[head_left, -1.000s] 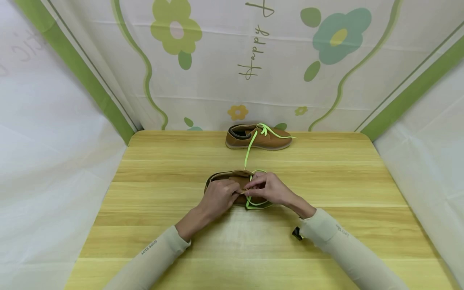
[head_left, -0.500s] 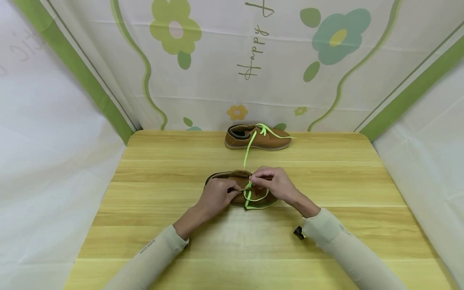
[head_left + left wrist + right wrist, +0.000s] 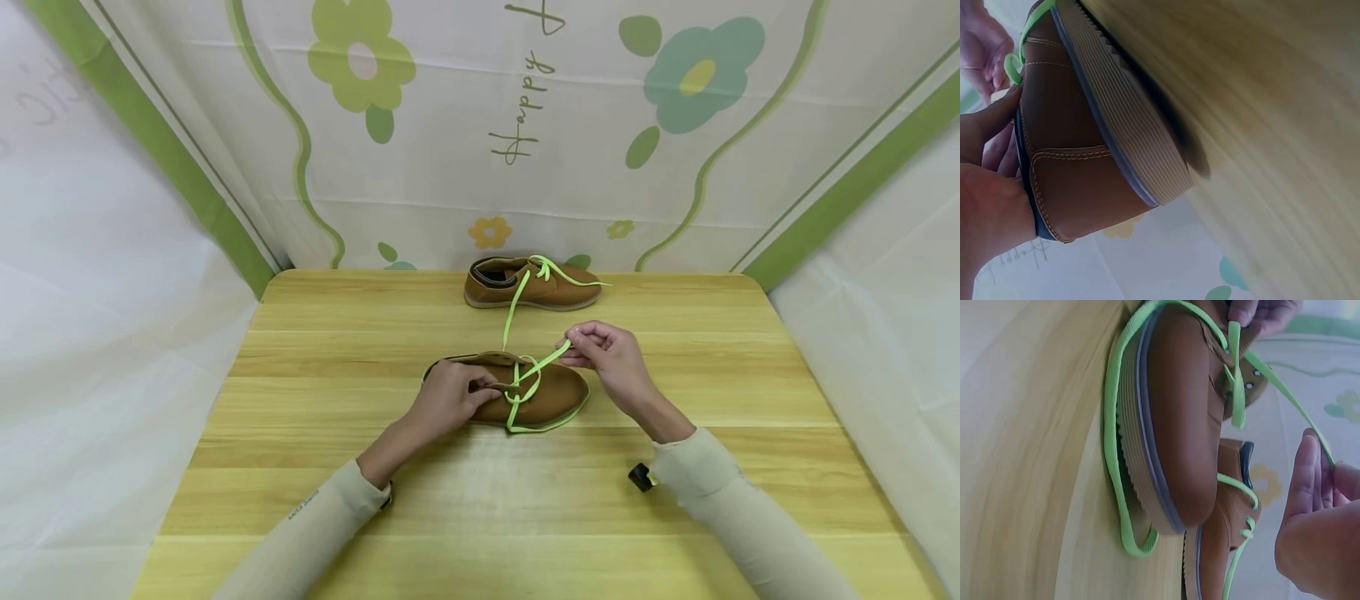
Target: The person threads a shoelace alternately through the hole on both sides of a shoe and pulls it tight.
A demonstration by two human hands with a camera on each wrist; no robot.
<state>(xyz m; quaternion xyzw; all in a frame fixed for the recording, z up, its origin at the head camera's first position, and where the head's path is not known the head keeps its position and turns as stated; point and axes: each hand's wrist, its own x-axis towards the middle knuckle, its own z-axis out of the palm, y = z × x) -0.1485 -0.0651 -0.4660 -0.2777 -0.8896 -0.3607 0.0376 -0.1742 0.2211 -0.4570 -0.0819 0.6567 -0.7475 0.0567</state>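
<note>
A brown leather shoe (image 3: 561,392) stands on the table, toe to the right. My left hand (image 3: 447,393) pinches the near lace flap between thumb and fingers, pulling it up a little; in the left wrist view the thumb (image 3: 999,115) lies at the flap's edge beside the heel side of the shoe (image 3: 1069,112). Beyond the toe, my right hand (image 3: 613,367) pinches a bright green shoelace (image 3: 553,357), drawn taut from the flap. In the right wrist view this lace (image 3: 1282,387) runs up to the fingertips (image 3: 1310,440), while a loose loop hangs over the eyelets.
A matching brown shoe (image 3: 566,293) with green laces sits at the table's back edge, one lace trailing toward the front shoe. More green lace (image 3: 1113,450) lies along the front shoe's sole. A printed white curtain (image 3: 450,150) rises behind the wooden table (image 3: 360,317).
My right hand has moved from the flap to the right and away from me, drawing the green lace out with it. My left hand keeps its hold on the flap.
</note>
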